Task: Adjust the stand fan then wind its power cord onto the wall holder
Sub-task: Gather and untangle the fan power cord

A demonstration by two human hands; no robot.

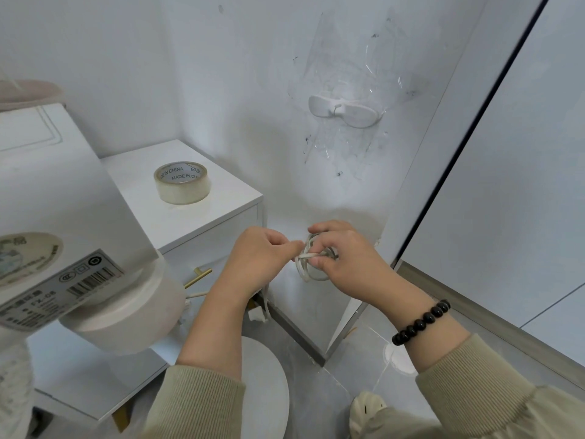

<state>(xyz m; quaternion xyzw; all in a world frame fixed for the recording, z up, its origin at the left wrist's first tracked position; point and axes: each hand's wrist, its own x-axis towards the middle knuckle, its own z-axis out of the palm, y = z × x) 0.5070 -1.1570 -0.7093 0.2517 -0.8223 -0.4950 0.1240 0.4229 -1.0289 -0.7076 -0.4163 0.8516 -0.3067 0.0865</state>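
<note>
The right hand [340,258] grips the coiled power cord [308,264]; the left hand [262,251] pinches a strand. Slacken either grip and the loops could spring apart (well below the wall holder [343,110])

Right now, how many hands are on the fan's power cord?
2: the left hand pinches a strand of the power cord; the right hand grips its coiled loops, both below the wall holder.

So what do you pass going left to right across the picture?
Fan label → roll of tape → left hand → right hand, holding the coiled cord → bracelet. The wall holder sits above the right hand, so it has no clear place.
</note>
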